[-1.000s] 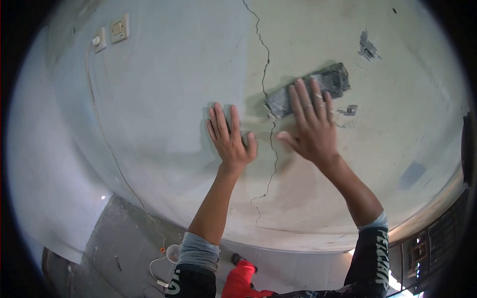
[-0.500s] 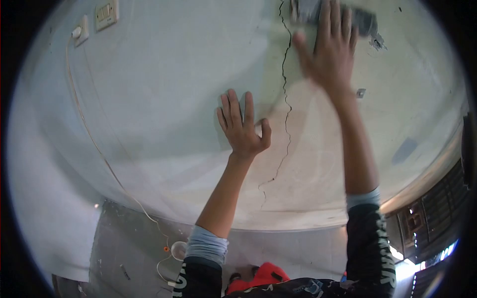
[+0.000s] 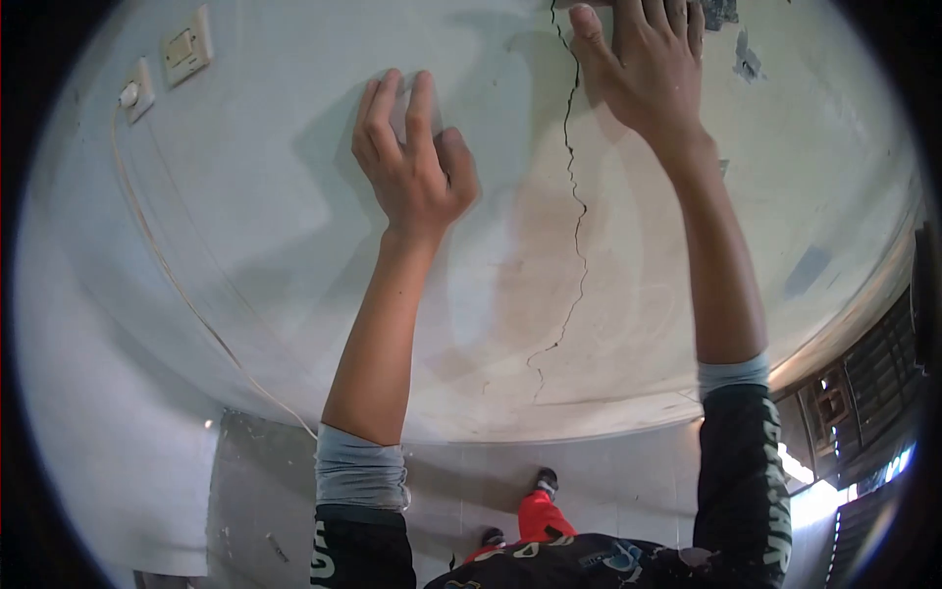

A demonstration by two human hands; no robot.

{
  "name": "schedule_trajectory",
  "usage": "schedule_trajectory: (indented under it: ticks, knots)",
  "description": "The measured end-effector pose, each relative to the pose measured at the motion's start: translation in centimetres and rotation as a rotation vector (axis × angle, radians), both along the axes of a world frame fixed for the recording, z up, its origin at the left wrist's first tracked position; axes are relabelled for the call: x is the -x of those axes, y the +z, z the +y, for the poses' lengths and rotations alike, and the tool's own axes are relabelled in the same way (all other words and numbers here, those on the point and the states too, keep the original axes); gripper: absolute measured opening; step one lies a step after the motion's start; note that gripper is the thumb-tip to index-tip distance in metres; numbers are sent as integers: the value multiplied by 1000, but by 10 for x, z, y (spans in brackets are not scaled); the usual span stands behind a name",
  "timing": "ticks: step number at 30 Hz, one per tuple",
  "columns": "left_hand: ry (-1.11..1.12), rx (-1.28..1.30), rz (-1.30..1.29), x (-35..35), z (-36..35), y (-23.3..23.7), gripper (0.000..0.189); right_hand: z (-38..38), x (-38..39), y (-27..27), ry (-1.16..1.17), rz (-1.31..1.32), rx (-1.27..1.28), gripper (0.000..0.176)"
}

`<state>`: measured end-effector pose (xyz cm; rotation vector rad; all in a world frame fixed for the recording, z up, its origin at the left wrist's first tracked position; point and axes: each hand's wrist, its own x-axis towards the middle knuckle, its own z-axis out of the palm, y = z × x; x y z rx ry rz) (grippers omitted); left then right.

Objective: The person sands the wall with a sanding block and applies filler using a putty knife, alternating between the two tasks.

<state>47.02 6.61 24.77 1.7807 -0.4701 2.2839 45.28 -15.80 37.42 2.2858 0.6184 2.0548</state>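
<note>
My right hand [image 3: 653, 74] is stretched up against the pale green wall [image 3: 471, 324], fingers extended and thumb out to the side. Its fingertips are at the top edge of the view, overlapping a dark grey rough-textured strip [image 3: 721, 12] that is mostly hidden or cut off. My left hand [image 3: 412, 157] is lower and to the left, fingers apart and slightly bent, fingertips at the wall, holding nothing. Between the two hands a jagged dark crack [image 3: 571, 157] runs down the wall, passing close to my right thumb.
A light switch [image 3: 186, 47] and a socket with a white plug [image 3: 130, 93] are at upper left; a cable [image 3: 182, 290] hangs from the plug. Grey patches [image 3: 748, 56] mark the wall at right. Below is the grey floor [image 3: 442, 491], with my shoe [image 3: 547, 479] and red trouser leg [image 3: 540, 515].
My left hand has moved up and left along the wall, its fingers more bent. My right hand has slid slightly upward. The view has shifted, and the white cup on the floor is now out of sight.
</note>
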Motion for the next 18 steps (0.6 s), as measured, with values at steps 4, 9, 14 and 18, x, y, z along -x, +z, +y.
schedule_trajectory:
  ticks: [4, 9, 14, 18]
  knots:
    - [17, 9, 11, 1, -1, -2, 54, 16, -9, -112, 99, 82, -49, 91]
    - [34, 12, 3, -1, -3, -4, 54, 29, 21, -273, 75, 460, -60, 90]
    - [39, 9, 0, -3, -4, 0, 54, 9, 6, -154, 177, 258, 47, 81]
    - [46, 6, -4, -3, -3, -3, 54, 14, 3, -25, 185, 365, 34, 80]
